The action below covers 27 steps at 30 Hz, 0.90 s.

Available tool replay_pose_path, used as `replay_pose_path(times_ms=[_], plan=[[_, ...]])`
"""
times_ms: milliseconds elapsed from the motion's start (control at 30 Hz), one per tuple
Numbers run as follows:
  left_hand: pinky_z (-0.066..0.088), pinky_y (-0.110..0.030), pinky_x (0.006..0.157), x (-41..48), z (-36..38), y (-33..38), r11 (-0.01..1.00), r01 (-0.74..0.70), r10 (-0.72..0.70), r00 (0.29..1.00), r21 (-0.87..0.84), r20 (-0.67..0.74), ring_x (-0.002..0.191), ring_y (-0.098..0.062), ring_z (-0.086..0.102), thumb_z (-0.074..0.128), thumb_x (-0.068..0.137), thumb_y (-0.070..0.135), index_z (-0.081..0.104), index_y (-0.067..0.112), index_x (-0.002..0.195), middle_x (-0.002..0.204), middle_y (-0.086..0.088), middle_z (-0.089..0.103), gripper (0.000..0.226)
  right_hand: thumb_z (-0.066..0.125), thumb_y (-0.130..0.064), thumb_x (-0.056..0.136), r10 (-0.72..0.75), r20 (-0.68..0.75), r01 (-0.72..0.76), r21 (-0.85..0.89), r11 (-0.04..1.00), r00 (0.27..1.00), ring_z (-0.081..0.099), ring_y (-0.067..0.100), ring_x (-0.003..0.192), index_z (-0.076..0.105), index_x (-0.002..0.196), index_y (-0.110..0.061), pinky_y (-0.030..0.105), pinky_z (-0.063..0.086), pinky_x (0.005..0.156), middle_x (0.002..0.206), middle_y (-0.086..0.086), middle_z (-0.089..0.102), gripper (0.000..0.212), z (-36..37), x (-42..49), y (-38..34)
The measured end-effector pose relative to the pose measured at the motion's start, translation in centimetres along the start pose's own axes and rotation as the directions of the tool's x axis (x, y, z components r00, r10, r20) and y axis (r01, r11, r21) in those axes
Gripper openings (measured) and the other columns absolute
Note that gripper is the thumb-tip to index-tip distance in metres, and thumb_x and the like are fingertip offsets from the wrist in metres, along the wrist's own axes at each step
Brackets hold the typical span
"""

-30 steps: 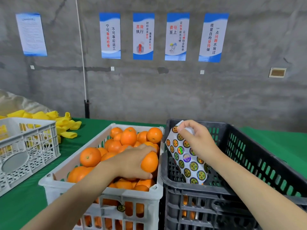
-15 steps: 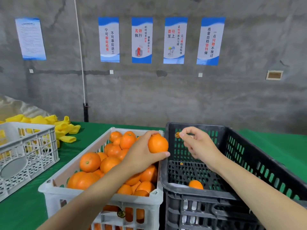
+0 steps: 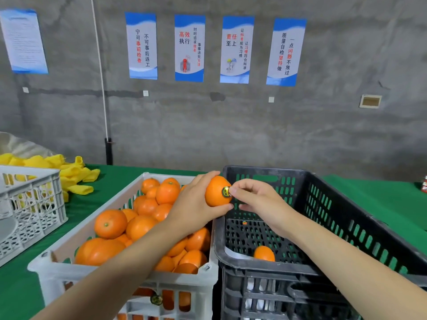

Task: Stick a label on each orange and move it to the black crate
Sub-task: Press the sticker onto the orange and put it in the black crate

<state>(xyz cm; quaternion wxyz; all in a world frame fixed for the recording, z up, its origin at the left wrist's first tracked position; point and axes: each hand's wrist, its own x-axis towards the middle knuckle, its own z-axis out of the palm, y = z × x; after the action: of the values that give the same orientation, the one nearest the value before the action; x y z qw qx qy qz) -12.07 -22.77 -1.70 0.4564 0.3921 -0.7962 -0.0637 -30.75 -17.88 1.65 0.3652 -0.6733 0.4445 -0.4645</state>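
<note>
Two hands are now meeting: your left hand [image 3: 196, 204] is gripping the orange [image 3: 216, 191], and your right hand [image 3: 258, 199] is pinching the label [image 3: 226, 192], previously held clear, against its skin.

The label [image 3: 226, 191] now sits on the orange [image 3: 216, 191].

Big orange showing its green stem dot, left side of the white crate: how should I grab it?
Come from above and curl the fingers round the upper half of the orange; it tops the pile in the white crate, dome exposed.
</note>
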Motion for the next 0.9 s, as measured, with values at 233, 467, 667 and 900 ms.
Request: replay_pose_path(times_ms=[233,467,667,900], plan=[[0.042,-0.024,0.094,-0.4,0.0,0.2,0.999,-0.021,0.020,1.000,0.037,0.023,0.117,-0.008,0.051,0.078,0.074,0.059,0.038,0.031,0.148,0.140,0.007,0.051,0.089,0.070,-0.031,0.090,-0.081,-0.073,0.075,-0.084,0.994,0.994,0.065,0.001,0.082,0.071,0.082,-0.029,0.017,0.052,0.070,0.088,-0.014,0.071,0.009,0.3,0.0,0.2],[0.047,-0.033,0.098,-0.5,-0.3,0.1,0.994,-0.061,0.058,0.997,0.089,0.042,0.122,-0.014,0.053,0.077,0.075,0.059,0.041,0.028,0.146,0.139,0.006,0.053,0.086,0.079,-0.025,0.082,-0.193,-0.134,0.178,-0.115,0.977,0.972,0.060,0.008,0.069,0.053,0.079,-0.022,0.022,0.051,0.065,0.087,0.010,0.068,0.027,0.3,0.3,0.9],[0.044,-0.032,0.099,-0.4,-0.1,0.4,0.999,0.002,-0.002,1.000,0.045,-0.004,0.122,-0.018,0.054,0.079,0.074,0.057,0.045,0.024,0.143,0.138,0.002,0.055,0.084,0.051,-0.047,0.093,0.132,-0.164,-0.143,-0.056,0.988,0.978,0.071,0.017,0.075,0.066,0.057,-0.024,0.037,0.054,0.072,0.067,-0.002,0.070,0.046,-0.4,1.1,0.6],[0.039,-0.027,0.094,-0.9,0.4,-0.9,0.996,0.021,-0.024,0.999,0.083,0.035,0.121,-0.018,0.054,0.074,0.076,0.063,0.042,0.026,0.142,0.139,0.003,0.053,0.083,0.066,-0.031,0.093,0.752,0.162,-0.054,-0.966,0.253,0.640,0.053,0.027,0.123,0.055,0.134,-0.012,0.044,0.047,0.104,0.142,0.004,0.053,0.046,-0.4,3.9,4.4]])
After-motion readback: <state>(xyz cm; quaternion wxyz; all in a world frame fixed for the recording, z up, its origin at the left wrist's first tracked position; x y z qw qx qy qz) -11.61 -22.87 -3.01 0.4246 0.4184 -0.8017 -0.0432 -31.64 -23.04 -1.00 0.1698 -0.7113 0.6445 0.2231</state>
